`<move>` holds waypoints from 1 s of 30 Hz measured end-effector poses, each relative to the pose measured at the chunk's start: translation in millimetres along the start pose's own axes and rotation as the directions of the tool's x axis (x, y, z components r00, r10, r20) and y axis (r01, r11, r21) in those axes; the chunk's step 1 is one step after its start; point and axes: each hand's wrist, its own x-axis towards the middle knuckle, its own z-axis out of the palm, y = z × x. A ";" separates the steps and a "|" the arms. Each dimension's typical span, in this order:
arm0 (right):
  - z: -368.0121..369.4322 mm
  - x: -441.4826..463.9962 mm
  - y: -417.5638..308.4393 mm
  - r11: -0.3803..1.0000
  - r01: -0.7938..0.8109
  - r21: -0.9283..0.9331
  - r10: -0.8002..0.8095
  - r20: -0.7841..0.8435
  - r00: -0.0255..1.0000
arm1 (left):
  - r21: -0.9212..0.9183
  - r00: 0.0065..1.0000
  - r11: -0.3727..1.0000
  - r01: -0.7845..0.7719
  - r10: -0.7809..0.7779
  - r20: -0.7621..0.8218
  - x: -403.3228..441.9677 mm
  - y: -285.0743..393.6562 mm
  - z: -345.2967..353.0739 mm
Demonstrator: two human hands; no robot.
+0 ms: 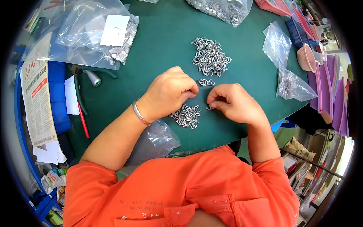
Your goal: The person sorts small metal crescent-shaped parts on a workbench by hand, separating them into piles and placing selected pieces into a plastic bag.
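My left hand (171,92), with a bracelet on its wrist, has its fingers curled into a pinch; whatever is between them is hidden. Just below it lies a small pile of curved metal pieces (188,116). My right hand (234,101) faces it with thumb and forefinger pressed together on a small curved metal piece (209,107), which shows under the fingertips. Between and just beyond both hands sits a short row of similar pieces (205,82). Farther off is a larger heap of the same silvery pieces (211,56).
Bags of metal parts stand at the back left (124,49) and back centre (215,9). A small clear bag (291,85) lies at right near a pink cup (306,58). Pliers (78,89), a red pen (83,120) and a newspaper (38,102) are at left.
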 end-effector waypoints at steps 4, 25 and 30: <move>1.6 -2.9 5.4 0.962 0.095 -0.255 -0.149 -0.202 0.968 | 0.077 1.000 0.997 -0.016 0.017 -0.023 0.0 -0.7 1.4; 10.7 -8.9 15.7 0.985 0.078 -0.153 -0.138 -0.433 0.891 | 0.115 1.000 0.993 -0.006 0.005 0.010 -1.5 -6.1 -6.7; -0.4 -17.8 25.0 0.988 0.092 -0.125 -0.130 -0.351 0.927 | 0.005 0.974 0.976 0.217 -0.216 -0.070 -0.9 -4.4 -9.4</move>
